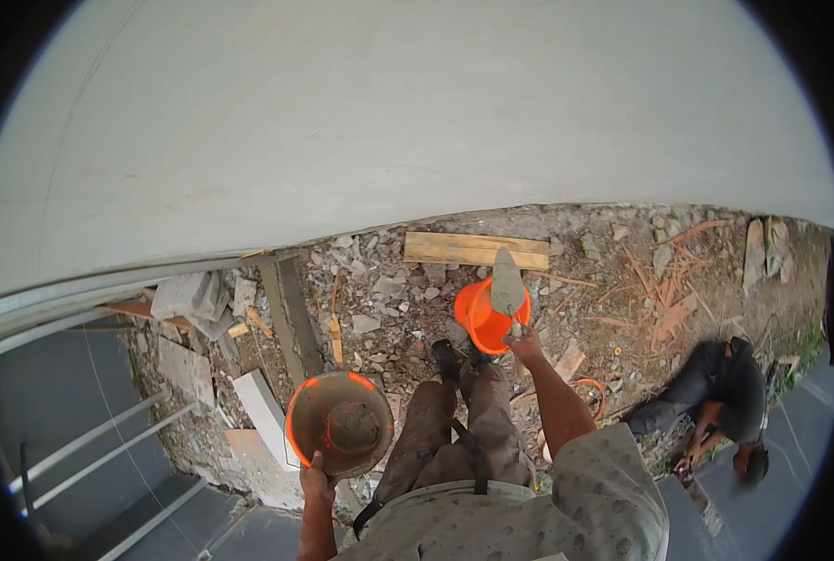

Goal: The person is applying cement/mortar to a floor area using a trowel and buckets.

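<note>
My left hand [315,481] is closed on the near rim of a shallow round orange basin [293,432], coated inside with grey mortar. A heap of mortar [351,425] sits in its middle. On the right, my right hand [527,345] grips the handle of a pointed trowel [507,280]. The trowel's blade, grey with mortar, points away from me over an orange bucket [478,318]. That bucket stands on the rubble beyond my feet, and the blade hides part of its opening.
A pale wall [417,112] rises ahead. Wooden boards [435,248] lie at its foot. Rubble covers the ground, with broken slabs [188,365] and a white block [265,421] at left. Reddish shards [669,304] are scattered right. Another person [739,397] crouches at far right.
</note>
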Demonstrator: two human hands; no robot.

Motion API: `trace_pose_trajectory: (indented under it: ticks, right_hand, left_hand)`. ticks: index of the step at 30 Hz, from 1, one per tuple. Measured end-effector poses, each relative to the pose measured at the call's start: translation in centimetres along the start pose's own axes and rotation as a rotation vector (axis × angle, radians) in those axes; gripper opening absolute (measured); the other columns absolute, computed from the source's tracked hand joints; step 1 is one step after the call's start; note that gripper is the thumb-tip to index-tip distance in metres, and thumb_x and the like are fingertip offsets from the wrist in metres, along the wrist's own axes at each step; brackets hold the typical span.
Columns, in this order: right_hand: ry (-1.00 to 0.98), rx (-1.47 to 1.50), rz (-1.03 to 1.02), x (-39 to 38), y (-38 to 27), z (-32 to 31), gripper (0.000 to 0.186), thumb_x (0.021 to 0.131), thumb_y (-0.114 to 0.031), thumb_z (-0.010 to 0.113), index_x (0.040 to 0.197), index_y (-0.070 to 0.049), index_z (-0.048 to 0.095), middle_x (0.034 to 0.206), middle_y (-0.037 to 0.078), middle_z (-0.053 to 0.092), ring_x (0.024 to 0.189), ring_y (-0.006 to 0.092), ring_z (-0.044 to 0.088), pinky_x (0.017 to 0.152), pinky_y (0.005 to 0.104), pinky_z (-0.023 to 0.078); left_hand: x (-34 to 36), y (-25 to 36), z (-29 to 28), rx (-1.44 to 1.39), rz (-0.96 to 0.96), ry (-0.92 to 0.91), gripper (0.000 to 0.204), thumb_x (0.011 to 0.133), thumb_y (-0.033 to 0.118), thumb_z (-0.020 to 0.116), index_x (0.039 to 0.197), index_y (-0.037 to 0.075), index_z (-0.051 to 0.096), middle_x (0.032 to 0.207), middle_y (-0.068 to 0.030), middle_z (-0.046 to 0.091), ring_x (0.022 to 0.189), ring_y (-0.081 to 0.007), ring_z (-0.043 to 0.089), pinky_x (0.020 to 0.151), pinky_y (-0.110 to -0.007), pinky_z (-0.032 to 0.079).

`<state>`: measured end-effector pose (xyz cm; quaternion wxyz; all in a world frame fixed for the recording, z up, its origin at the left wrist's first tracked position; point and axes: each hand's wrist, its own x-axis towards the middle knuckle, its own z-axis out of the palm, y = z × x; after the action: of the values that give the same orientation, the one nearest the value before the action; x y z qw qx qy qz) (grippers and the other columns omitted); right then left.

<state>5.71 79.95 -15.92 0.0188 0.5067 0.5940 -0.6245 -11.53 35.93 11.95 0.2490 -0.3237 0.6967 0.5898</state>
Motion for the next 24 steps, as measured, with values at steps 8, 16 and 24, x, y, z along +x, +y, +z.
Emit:
trace_pose_trajectory:
  ticks: [8, 16, 24]
  right_hand:
    - [0.381, 0.034, -0.146, -18.2, -10.7, -13.4, 0.025, 0.071, -0.015, 0.072, 0.088, -0.002, 0.059, 0.074, 0.004, 0.060, 0.068, 0.0130, 0.053, 0.066, 0.0310, 0.046]
    - [0.889, 0.146, -0.189, -26.9, -11.7, -21.4, 0.020, 0.071, -0.013, 0.068, 0.082, -0.001, 0.058, 0.066, 0.006, 0.056, 0.061, 0.0165, 0.051, 0.060, 0.0324, 0.044]
    - [1.213, 0.404, -0.151, -27.4, -9.5, -34.2, 0.014, 0.072, -0.011, 0.068, 0.075, -0.003, 0.057, 0.062, 0.001, 0.055, 0.057, 0.0080, 0.049, 0.054, 0.0271, 0.042]
  left_hand:
    - [3.9, 7.0, 16.0, 0.343, 0.066, -0.356, 0.037, 0.089, 0.020, 0.056, 0.122, 0.007, 0.046, 0.105, -0.0096, 0.058, 0.086, -0.0219, 0.061, 0.056, -0.036, 0.053]
    - [-5.6, 10.1, 33.5, 0.585, 0.265, -0.677, 0.037, 0.088, 0.017, 0.057, 0.122, 0.007, 0.045, 0.100, -0.0077, 0.059, 0.071, -0.0179, 0.061, 0.043, -0.030, 0.044]
    - [-15.0, 4.6, 51.4, 0.773, 0.522, -1.040, 0.029, 0.088, 0.008, 0.055, 0.116, -0.001, 0.052, 0.105, -0.0074, 0.060, 0.092, -0.0154, 0.056, 0.084, -0.028, 0.043]
